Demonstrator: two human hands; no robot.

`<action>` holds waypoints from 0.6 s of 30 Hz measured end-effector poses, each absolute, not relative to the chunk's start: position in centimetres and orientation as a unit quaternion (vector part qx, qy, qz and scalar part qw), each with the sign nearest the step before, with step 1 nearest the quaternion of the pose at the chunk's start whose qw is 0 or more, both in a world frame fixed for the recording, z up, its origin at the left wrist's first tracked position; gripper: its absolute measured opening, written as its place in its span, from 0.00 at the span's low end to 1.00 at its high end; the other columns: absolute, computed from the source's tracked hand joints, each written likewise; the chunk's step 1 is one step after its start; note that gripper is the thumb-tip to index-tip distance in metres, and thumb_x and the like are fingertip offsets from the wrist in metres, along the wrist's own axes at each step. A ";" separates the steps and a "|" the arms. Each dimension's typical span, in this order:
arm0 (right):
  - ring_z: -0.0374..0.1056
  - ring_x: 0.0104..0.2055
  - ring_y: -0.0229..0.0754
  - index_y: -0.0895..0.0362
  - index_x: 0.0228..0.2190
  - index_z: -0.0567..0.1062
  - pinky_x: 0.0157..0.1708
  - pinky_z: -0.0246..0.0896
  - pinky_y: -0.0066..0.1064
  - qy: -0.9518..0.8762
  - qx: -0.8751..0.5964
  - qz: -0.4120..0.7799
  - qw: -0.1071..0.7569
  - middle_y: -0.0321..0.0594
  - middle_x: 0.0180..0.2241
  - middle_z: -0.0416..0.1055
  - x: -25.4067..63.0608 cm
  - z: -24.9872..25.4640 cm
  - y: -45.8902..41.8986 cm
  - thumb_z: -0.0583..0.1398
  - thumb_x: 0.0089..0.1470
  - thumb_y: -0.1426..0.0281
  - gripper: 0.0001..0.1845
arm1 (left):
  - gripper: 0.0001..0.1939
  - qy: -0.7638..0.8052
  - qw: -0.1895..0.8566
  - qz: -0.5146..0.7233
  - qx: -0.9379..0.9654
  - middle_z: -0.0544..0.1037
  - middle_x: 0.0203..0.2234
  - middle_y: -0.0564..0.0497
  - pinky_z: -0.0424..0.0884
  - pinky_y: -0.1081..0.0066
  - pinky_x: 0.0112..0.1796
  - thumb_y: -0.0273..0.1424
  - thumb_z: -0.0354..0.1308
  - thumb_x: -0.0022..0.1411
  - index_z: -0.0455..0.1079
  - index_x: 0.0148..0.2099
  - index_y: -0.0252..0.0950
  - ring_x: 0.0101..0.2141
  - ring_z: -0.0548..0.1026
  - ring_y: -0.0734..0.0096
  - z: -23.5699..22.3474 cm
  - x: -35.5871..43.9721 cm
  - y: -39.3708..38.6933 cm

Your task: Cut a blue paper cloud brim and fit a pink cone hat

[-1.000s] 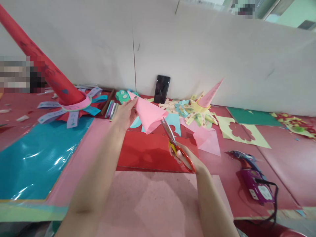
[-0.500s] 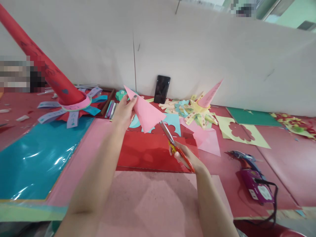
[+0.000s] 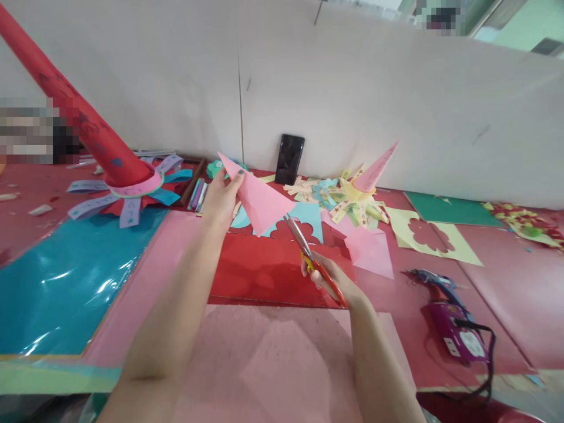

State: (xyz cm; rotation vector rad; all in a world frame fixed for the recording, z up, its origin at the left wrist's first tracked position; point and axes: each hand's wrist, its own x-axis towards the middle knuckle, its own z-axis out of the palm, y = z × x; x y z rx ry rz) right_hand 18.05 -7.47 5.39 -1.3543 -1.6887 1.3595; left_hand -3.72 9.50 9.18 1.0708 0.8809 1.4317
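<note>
My left hand (image 3: 225, 191) pinches a pink paper piece (image 3: 265, 204), folded to a point at its upper left, and holds it up above the table. In my right hand (image 3: 328, 273) is a pair of scissors (image 3: 300, 236) with red and yellow handles. The blades point up and left, their tips close to the paper's lower right edge. Beneath lies a red sheet (image 3: 282, 270), and behind the paper a light blue sheet (image 3: 311, 216) with a flower-shaped cutout. More pink paper (image 3: 372, 252) rests to the right of the scissors.
A black phone (image 3: 289, 158) leans on the white wall. At left stands a tall red paper cone (image 3: 110, 147) with paper strips round its base; a smaller pink cone (image 3: 374, 169) stands at right. A glue gun (image 3: 434, 279) and purple power box (image 3: 458, 332) with a cable lie at right.
The pink paper has shifted slightly left, and a small gap now shows between it and the scissor tips. My right hand has stayed nearly still.
</note>
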 end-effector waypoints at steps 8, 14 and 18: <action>0.52 0.25 0.34 0.56 0.31 0.63 0.25 0.49 0.29 -0.628 -0.513 0.502 0.300 0.35 0.28 0.58 17.9 5.4 -7.4 0.50 0.50 0.40 0.31 | 0.19 0.368 0.514 0.612 0.476 0.78 0.40 0.45 0.75 0.67 0.38 0.39 0.64 0.52 0.66 0.44 0.39 0.46 0.75 0.57 10.4 -3.2 8.2; 0.51 0.24 0.34 0.56 0.28 0.62 0.25 0.47 0.29 -0.621 -0.533 0.493 0.297 0.33 0.25 0.56 17.7 5.7 -7.4 0.51 0.48 0.38 0.31 | 0.20 0.362 0.492 0.617 0.496 0.78 0.40 0.44 0.73 0.65 0.43 0.39 0.64 0.52 0.67 0.47 0.39 0.49 0.74 0.56 11.5 -2.8 7.4; 0.51 0.24 0.34 0.56 0.28 0.62 0.24 0.46 0.29 -0.617 -0.537 0.492 0.296 0.33 0.24 0.56 17.7 5.7 -7.4 0.51 0.47 0.38 0.32 | 0.21 0.357 0.487 0.611 0.511 0.79 0.38 0.44 0.72 0.63 0.45 0.39 0.64 0.53 0.67 0.48 0.38 0.49 0.73 0.55 11.5 -2.8 7.3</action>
